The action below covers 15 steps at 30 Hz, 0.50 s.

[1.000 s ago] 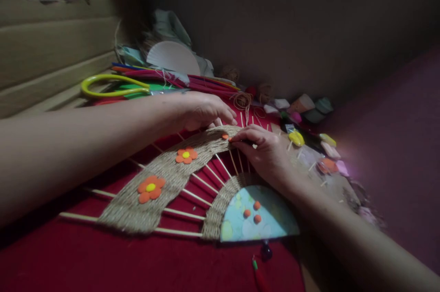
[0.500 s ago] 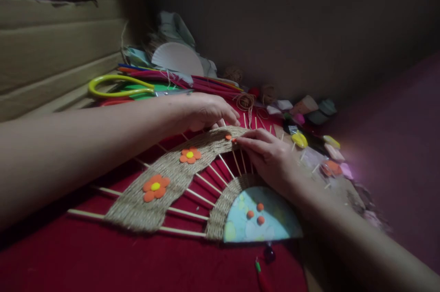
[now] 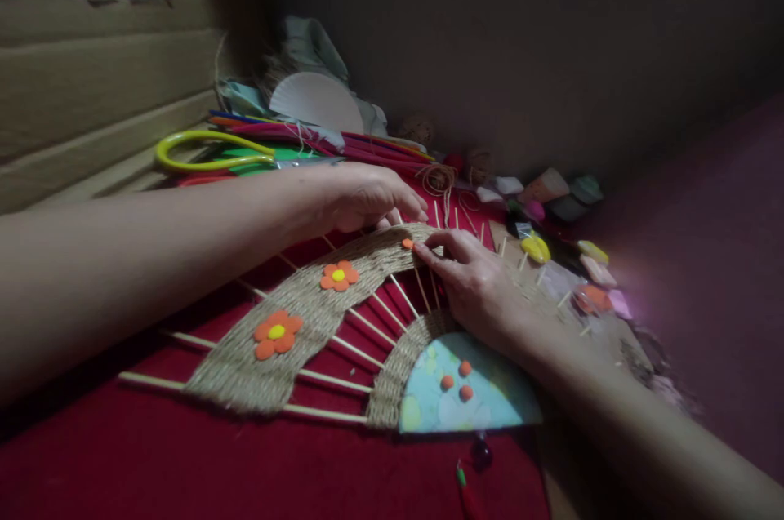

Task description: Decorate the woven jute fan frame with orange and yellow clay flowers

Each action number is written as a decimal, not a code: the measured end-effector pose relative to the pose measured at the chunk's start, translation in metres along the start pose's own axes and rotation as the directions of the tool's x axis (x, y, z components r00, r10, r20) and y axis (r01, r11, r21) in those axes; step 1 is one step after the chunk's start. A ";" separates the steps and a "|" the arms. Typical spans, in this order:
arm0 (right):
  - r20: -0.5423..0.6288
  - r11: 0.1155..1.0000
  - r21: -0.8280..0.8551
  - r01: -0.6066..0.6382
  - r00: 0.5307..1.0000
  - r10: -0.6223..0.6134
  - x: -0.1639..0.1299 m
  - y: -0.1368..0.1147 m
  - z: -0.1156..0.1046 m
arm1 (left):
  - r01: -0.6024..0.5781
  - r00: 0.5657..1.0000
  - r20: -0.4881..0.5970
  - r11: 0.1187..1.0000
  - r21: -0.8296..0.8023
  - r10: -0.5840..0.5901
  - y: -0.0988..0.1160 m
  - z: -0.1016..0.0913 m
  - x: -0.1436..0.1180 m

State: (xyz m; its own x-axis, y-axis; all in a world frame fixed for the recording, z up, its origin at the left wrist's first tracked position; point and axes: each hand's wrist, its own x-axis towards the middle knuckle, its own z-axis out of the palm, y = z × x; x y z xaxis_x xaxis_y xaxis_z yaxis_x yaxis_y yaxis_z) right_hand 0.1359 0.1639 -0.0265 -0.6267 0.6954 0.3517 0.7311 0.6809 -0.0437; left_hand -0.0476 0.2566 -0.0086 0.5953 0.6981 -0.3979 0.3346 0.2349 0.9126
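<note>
A handmade fan of thin sticks and woven twine lies on a red cloth, with a pale blue patterned half-disc at its base. Two orange clay flowers with yellow centres sit on the woven band. Farther along the band is an orange petal, touched by the fingertips of my right hand, which are closed at it; whatever lies beneath them is hidden. Beyond the band's far edge, my left hand rests over the stick ends with its fingers stretched out, some hidden.
Yellow-handled scissors lie behind my left forearm, near coloured strips and a white pleated paper fan. Twine rolls and small wrapped pieces, one yellow, spread to the right. Cardboard stands at the left.
My right hand has shifted slightly and its index finger is more bent. The second bit of orange by its fingertips is now covered. My left hand stays in place.
</note>
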 end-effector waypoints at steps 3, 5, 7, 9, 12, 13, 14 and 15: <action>0.010 1.000 0.001 0.004 1.000 -0.004 0.000 0.000 -0.001 | -0.006 1.000 -0.010 1.000 0.011 0.006 0.000 0.000 0.000; -0.007 0.999 0.036 0.004 1.000 -0.004 -0.001 0.000 -0.002 | -0.013 1.000 -0.006 1.000 -0.001 0.013 0.000 0.002 -0.001; -0.045 0.997 0.078 -0.006 0.999 0.009 -0.003 0.000 -0.002 | -0.016 1.000 -0.005 1.000 -0.012 0.016 0.001 0.003 -0.001; -0.073 0.994 0.109 -0.019 0.997 0.027 -0.003 0.000 -0.002 | -0.018 1.000 -0.010 1.000 -0.012 0.018 0.001 0.004 -0.002; -0.065 0.992 0.128 -0.023 0.997 0.031 -0.003 0.000 -0.002 | -0.020 1.000 -0.022 1.000 0.002 0.020 0.002 0.005 -0.003; -0.057 0.992 0.127 -0.021 0.998 0.028 -0.003 0.000 -0.002 | -0.025 0.999 -0.025 1.000 0.005 0.025 0.002 0.006 -0.004; -0.053 0.992 0.123 -0.019 0.998 0.026 -0.002 0.000 -0.002 | -0.029 0.999 -0.027 1.000 0.007 0.029 0.002 0.006 -0.004; -0.049 0.993 0.116 -0.019 0.998 0.025 -0.001 -0.001 -0.002 | -0.031 0.999 -0.029 0.999 0.011 0.031 0.003 0.006 -0.004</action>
State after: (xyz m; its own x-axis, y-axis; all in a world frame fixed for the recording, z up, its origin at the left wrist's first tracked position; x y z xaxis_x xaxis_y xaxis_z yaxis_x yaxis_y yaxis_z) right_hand 0.1365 0.1620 -0.0250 -0.5942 0.6999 0.3963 0.7067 0.6896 -0.1584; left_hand -0.0449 0.2500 -0.0051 0.5836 0.7246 -0.3665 0.3245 0.2056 0.9233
